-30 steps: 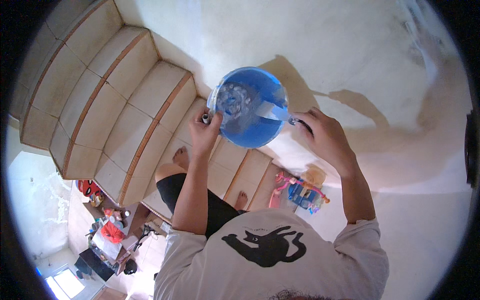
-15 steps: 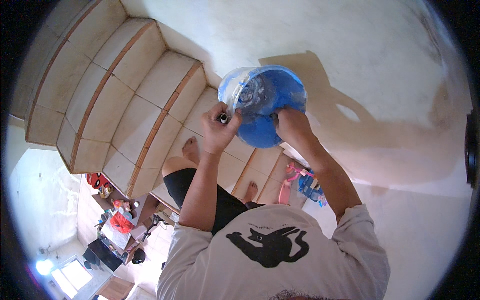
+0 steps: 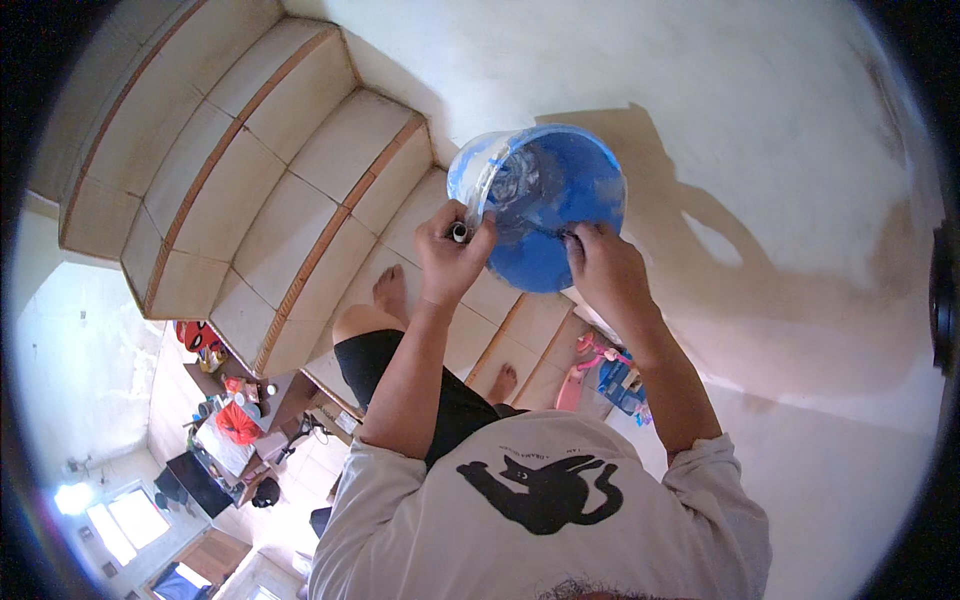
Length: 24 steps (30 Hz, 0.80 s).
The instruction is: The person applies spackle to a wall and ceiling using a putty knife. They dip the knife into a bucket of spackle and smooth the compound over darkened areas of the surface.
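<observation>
A blue bucket [image 3: 530, 272], smeared with white residue on its rim and inner wall, is tilted so its open mouth faces me. My left hand [image 3: 452, 262] is closed on the bucket's left rim. A short tube-like piece with a pale round end [image 3: 460, 232] sticks out of the same fist; the rest of it is hidden. My right hand [image 3: 608, 268] is over the bucket's lower right side, its fingers bent and pressed together just inside the mouth. Dark traces show at those fingertips, but what they hold, if anything, is too small to tell.
Tiled stairs [image 3: 290, 215] with brown edging climb to the left. A pale wall [image 3: 760, 130] stands beyond the bucket and to the right. My bare feet are on the steps. Below are pink and blue toys [image 3: 620, 385] and a cluttered desk [image 3: 285, 400].
The bucket and my left hand appear slightly farther right as the view shifts. My right hand has drawn back a little from deeper in the bucket, so its fingertips now show.
</observation>
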Each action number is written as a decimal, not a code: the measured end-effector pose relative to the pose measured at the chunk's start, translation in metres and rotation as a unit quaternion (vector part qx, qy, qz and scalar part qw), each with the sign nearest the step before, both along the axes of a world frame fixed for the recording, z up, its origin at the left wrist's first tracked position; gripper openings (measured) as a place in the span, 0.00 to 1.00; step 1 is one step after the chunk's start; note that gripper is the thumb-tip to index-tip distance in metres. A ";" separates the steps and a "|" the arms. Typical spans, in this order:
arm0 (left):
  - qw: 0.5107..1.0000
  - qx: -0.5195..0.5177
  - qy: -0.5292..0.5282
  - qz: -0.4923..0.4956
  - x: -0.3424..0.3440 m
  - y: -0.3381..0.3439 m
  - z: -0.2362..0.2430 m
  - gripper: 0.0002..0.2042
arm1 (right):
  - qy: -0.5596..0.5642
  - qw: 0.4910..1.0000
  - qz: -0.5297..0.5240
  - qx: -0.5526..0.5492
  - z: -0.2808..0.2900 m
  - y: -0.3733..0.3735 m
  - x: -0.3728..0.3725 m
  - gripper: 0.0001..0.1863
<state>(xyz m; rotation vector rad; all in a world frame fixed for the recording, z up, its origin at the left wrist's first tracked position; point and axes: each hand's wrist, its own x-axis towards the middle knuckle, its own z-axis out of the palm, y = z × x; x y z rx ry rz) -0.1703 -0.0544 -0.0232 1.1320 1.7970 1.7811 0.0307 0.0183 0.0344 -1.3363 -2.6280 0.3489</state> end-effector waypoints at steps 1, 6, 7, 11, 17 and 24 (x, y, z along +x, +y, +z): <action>1.000 -0.005 -0.015 0.008 0.001 0.000 0.002 0.14 | 0.009 1.000 -0.003 0.007 0.004 -0.003 0.004 0.11; 0.992 0.012 -0.116 0.057 0.004 0.007 -0.005 0.13 | 0.156 0.987 0.026 0.015 0.007 -0.007 0.026 0.15; 0.990 0.017 -0.125 0.068 0.005 0.009 -0.002 0.13 | 0.171 0.985 0.028 0.019 0.007 -0.007 0.029 0.15; 0.980 0.026 -0.177 0.088 0.009 0.023 -0.027 0.14 | 0.211 0.976 0.046 0.032 -0.004 -0.004 0.042 0.15; 0.989 -0.012 -0.126 0.078 0.011 0.020 -0.016 0.13 | 0.273 0.961 0.029 0.030 -0.001 -0.006 0.056 0.13; 0.971 0.012 -0.231 0.066 0.018 0.014 -0.022 0.14 | 0.291 0.957 -0.011 0.007 0.037 0.018 0.089 0.12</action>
